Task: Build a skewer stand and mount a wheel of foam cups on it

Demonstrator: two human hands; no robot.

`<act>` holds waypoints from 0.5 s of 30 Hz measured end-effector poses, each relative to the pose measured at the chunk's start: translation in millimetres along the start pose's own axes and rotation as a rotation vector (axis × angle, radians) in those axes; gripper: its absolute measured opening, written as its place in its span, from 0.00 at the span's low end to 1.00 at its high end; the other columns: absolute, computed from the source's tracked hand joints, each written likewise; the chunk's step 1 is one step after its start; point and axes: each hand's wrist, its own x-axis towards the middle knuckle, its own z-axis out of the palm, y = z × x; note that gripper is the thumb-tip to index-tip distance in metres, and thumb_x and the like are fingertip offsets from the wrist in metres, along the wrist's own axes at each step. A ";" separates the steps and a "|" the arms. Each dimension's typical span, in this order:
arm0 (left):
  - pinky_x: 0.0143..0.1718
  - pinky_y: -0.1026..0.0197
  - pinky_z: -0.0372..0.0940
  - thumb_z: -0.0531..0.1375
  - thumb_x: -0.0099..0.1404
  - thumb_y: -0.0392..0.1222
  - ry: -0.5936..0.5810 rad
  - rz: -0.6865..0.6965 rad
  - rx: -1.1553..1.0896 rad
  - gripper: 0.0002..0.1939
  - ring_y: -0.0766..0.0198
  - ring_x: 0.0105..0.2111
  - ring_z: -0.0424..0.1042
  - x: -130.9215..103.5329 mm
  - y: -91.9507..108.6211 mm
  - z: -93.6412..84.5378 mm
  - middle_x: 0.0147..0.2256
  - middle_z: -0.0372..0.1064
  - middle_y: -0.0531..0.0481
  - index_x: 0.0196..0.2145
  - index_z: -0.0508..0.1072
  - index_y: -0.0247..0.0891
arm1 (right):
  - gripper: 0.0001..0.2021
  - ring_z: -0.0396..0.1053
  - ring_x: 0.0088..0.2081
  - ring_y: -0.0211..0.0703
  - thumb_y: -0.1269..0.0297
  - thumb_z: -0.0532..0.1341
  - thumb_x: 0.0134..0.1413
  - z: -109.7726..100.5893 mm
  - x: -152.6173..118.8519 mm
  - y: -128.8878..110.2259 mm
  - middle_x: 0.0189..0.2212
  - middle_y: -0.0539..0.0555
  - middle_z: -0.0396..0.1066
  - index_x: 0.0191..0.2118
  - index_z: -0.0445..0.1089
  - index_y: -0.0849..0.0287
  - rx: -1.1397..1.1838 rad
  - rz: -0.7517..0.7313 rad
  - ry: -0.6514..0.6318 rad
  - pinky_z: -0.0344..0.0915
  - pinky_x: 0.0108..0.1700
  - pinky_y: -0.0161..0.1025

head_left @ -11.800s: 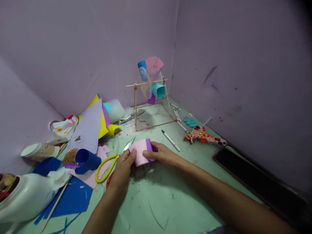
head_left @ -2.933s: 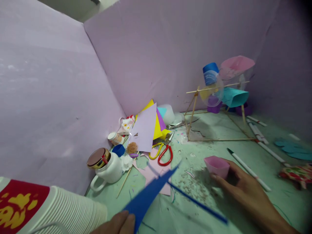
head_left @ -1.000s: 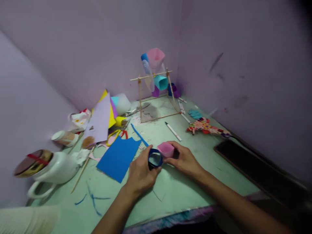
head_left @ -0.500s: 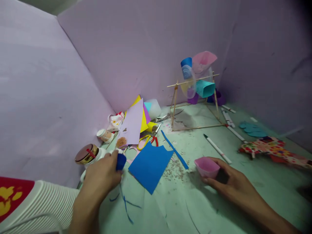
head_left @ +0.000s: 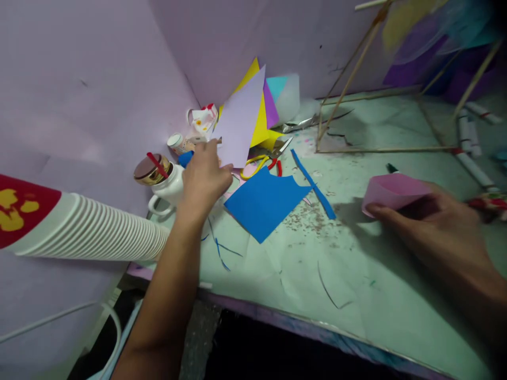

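Observation:
My right hand (head_left: 443, 227) holds a pink paper cup (head_left: 396, 192) by its side, thumb in front, above the right part of the table. My left hand (head_left: 206, 171) reaches over the clutter at the left, thumb apart from the fingers, fingertips partly hidden. A small blue paper piece (head_left: 185, 158) shows just left of those fingers, and they do not appear to grip it. Beside this hand stands a white mug with a brown-gold lid (head_left: 168, 182). To its right lies a blue paper sheet (head_left: 263, 206) with a cut-out edge.
Yellow-handled scissors (head_left: 259, 164) and lavender paper (head_left: 241, 119) lie behind the blue sheet. A blue strip (head_left: 315, 184) crosses its right corner. The stick frame (head_left: 386, 150) stands at the back right. Stacked white cups (head_left: 103, 227) jut in from the left, near the table edge (head_left: 317, 322).
The view has turned left and downward. My left hand has moved farther back, and the blue piece formerly in it now shows beside the fingers. The right hand keeps the pink cup.

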 end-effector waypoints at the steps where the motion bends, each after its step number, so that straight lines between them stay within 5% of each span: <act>1: 0.48 0.52 0.63 0.57 0.61 0.45 0.021 0.032 -0.050 0.24 0.51 0.53 0.65 -5.7 5.5 5.2 0.55 0.64 0.43 0.55 0.63 0.41 | 0.25 0.64 0.31 0.48 0.46 0.64 0.35 1.5 0.5 -0.3 0.30 0.53 0.69 0.41 0.69 0.54 -0.003 -0.011 0.011 0.60 0.35 0.45; 5: 0.45 0.56 0.64 0.56 0.60 0.37 0.135 0.164 -0.350 0.17 0.57 0.44 0.71 -20.0 33.1 21.9 0.46 0.72 0.46 0.48 0.71 0.38 | 0.23 0.65 0.31 0.47 0.51 0.66 0.36 9.9 5.0 3.0 0.30 0.53 0.70 0.40 0.69 0.56 0.007 -0.044 0.036 0.62 0.36 0.44; 10: 0.40 0.60 0.64 0.53 0.61 0.35 0.178 0.169 -0.428 0.11 0.60 0.36 0.73 -16.1 47.3 19.7 0.35 0.76 0.45 0.36 0.76 0.35 | 0.21 0.69 0.34 0.48 0.54 0.65 0.41 15.8 13.3 13.1 0.34 0.53 0.73 0.44 0.68 0.56 0.051 -0.108 -0.031 0.65 0.36 0.43; 13: 0.31 0.59 0.64 0.52 0.63 0.41 0.084 0.168 -0.429 0.14 0.59 0.28 0.73 -17.8 41.2 14.8 0.26 0.74 0.46 0.30 0.76 0.35 | 0.22 0.70 0.34 0.48 0.55 0.64 0.43 16.7 14.4 19.5 0.34 0.53 0.73 0.45 0.67 0.57 0.035 -0.141 -0.052 0.65 0.36 0.43; 15: 0.29 0.59 0.65 0.55 0.61 0.48 -0.080 0.245 -0.418 0.14 0.59 0.26 0.73 -25.0 38.4 13.3 0.24 0.75 0.50 0.28 0.77 0.39 | 0.22 0.70 0.36 0.49 0.56 0.64 0.44 16.9 14.9 22.7 0.35 0.54 0.73 0.46 0.67 0.57 0.075 -0.151 -0.069 0.65 0.37 0.43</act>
